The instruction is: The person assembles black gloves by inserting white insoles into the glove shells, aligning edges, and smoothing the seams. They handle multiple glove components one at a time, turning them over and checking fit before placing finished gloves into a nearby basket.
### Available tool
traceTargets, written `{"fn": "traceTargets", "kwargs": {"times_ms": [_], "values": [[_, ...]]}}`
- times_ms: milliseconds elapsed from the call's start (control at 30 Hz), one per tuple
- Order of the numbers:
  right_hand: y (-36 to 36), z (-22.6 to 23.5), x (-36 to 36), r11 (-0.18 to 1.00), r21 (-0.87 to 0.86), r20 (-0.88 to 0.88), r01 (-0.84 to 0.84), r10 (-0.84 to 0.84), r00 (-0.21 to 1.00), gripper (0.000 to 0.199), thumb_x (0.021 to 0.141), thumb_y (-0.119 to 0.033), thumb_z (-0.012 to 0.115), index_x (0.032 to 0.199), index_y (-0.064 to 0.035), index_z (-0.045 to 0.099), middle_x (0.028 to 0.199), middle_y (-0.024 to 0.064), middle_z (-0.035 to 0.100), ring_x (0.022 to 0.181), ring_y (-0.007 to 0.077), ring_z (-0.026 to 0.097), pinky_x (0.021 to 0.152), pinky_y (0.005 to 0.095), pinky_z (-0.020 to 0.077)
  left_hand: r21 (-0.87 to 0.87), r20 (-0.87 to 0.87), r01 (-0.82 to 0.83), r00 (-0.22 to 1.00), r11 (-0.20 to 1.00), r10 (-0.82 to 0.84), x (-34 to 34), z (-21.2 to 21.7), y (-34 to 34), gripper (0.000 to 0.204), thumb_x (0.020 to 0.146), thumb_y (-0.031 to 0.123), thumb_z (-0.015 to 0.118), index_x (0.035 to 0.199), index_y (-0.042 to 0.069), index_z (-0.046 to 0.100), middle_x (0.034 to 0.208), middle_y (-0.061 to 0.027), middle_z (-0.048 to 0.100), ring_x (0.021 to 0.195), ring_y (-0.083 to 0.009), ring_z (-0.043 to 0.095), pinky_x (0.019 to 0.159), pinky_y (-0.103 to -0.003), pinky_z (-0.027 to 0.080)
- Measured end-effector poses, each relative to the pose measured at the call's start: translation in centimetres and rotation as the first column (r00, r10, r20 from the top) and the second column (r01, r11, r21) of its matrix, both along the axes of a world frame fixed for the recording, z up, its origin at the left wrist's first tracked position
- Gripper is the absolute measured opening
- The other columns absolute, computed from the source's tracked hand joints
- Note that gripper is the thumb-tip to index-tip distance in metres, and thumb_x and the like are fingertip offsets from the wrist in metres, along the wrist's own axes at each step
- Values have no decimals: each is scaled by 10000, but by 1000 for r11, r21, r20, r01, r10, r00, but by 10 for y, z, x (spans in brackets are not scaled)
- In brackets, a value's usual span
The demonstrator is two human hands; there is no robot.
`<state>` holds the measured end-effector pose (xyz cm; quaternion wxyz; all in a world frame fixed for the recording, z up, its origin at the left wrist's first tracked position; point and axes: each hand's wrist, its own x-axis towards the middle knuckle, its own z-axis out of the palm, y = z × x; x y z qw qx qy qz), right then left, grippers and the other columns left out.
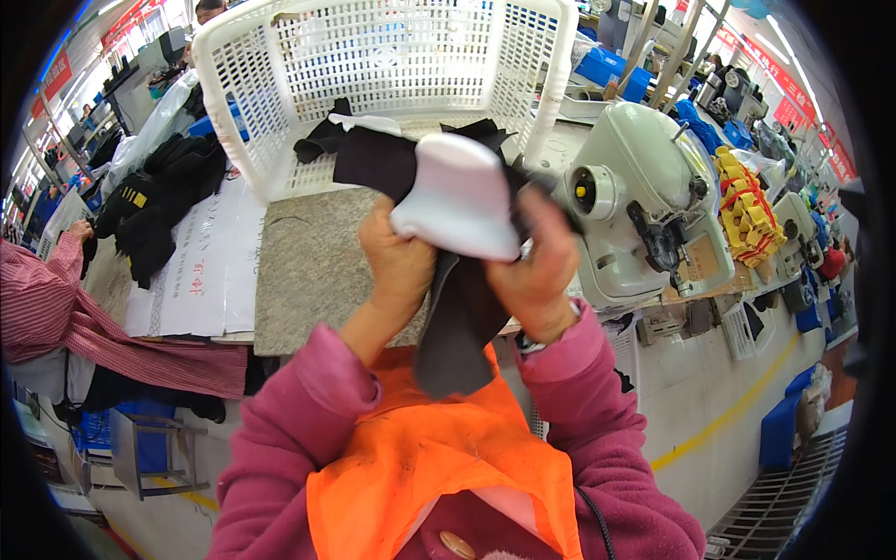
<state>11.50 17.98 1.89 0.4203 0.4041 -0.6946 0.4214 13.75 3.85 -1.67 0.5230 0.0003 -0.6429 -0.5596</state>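
Note:
A white, smooth, curved piece [459,191] is held up between my two hands, in front of the basket. Dark fabric [462,327] lies against it and hangs below toward my orange apron; more dark fabric [373,166] shows at its upper left. My left hand [399,257] is closed on the lower left edge of the white piece. On the other side, my right hand [539,266] is closed on the dark fabric beside the white piece's right edge, its fingers blurred by motion. Where the fabric passes behind the white piece is hidden.
A white plastic basket [551,93] with dark pieces stands tipped toward me behind a grey-brown board [313,271]. A pale green sewing machine [625,177] is close on the right, yellow bundled pieces [747,210] beyond. Left are black fabric [154,210] and a person's checked sleeve [47,289].

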Motion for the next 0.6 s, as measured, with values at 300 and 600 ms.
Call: {"fn": "traceTargets", "kwargs": {"times_ms": [300, 600], "values": [[112, 155, -111, 882, -102, -643, 459, -411, 646, 709, 740, -112, 757, 1288, 81, 351, 1156, 162, 503, 818, 193, 606, 694, 246, 518, -790, -502, -297, 816, 537, -287, -120, 175, -13, 212, 755, 179, 722, 821, 5, 620, 845, -151, 615, 752, -289, 611, 658, -345, 483], [43, 18, -133, 977, 142, -438, 156, -79, 895, 238, 731, -43, 745, 951, 2, 663, 921, 112, 641, 896, 320, 606, 855, 446, 473, -755, -62, 82, 979, 651, -196, -153, 29, -24, 205, 779, 151, 685, 968, 77, 657, 909, -116, 665, 830, -325, 631, 711, -368, 505]]}}
